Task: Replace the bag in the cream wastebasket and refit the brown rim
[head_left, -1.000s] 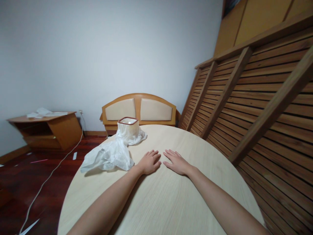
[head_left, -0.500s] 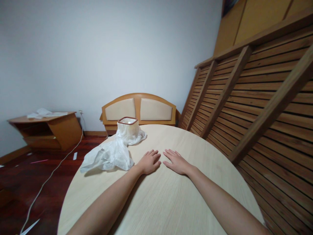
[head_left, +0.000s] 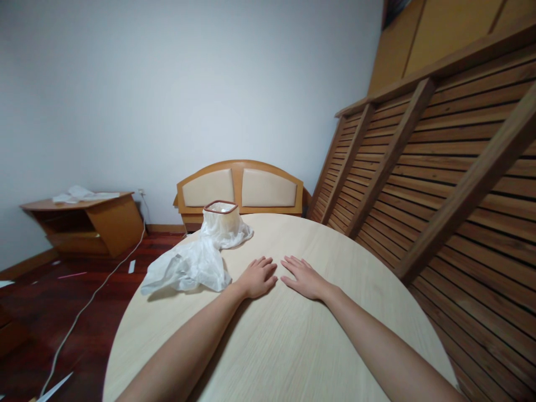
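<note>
My left hand [head_left: 257,278] lies palm down on the pale round wooden table [head_left: 285,346], fingers stretched out and holding nothing. Beside it, a small gap away, my right hand [head_left: 306,278] rests flat in the same way, also with nothing in it. To the left of my left hand a crumpled white plastic bag [head_left: 188,265] spreads over the tabletop. The bag runs up to a small bin [head_left: 221,219] with a brown squarish rim [head_left: 221,207], standing upright near the table's far edge. White plastic wraps around the bin's lower part.
Behind the table stands a headboard [head_left: 268,188] with cream panels. A slatted wooden bed frame [head_left: 389,184] leans along the right side. At left are a low wooden cabinet [head_left: 113,223] with white sheets on top, a cable [head_left: 90,304] and paper scraps on the dark red floor.
Both hands stay in place on the table. The whole view has shifted very slightly, with the scene sitting a little further right.
</note>
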### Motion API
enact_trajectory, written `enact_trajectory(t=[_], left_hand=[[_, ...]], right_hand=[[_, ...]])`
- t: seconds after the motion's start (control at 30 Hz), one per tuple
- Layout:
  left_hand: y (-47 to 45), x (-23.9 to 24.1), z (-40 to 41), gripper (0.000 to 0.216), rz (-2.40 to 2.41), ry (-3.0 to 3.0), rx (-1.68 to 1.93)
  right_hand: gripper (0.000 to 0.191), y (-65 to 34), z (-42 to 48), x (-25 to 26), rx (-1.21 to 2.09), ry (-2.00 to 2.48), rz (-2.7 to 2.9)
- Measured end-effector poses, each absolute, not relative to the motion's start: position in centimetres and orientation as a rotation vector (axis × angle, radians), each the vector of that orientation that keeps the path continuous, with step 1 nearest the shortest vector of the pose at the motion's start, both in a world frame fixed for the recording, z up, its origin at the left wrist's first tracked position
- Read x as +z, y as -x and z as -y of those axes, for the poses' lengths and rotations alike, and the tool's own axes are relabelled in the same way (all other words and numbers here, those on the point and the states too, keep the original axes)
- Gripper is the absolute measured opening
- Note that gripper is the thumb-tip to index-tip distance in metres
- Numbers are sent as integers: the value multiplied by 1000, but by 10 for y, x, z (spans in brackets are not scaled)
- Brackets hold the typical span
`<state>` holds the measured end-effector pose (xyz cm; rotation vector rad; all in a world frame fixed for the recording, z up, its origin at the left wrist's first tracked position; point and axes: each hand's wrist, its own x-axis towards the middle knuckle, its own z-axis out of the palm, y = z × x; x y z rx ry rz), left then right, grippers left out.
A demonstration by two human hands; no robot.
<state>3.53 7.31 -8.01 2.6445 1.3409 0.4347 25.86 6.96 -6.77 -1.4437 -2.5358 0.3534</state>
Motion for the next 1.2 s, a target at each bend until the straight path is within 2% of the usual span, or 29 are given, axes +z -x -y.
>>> enact_trajectory(t=[0.37,0.47,0.8,1.2], left_hand=[[-35,-75,-70,52,-1350,-2685,474],[-37,-63,-72,42,-1383,-2710,566],[2,-4,-117,28,-1888,-2606,860],[57,30,-160,39,-2371,-2487,946]], right_hand=[[74,-258,-70,-68,355,1451,2536],[74,-258,-70,-69,358,1454,2530],[70,-256,-73,-73,324,1461,2497],[68,-257,-70,-68,336,1465,2468]])
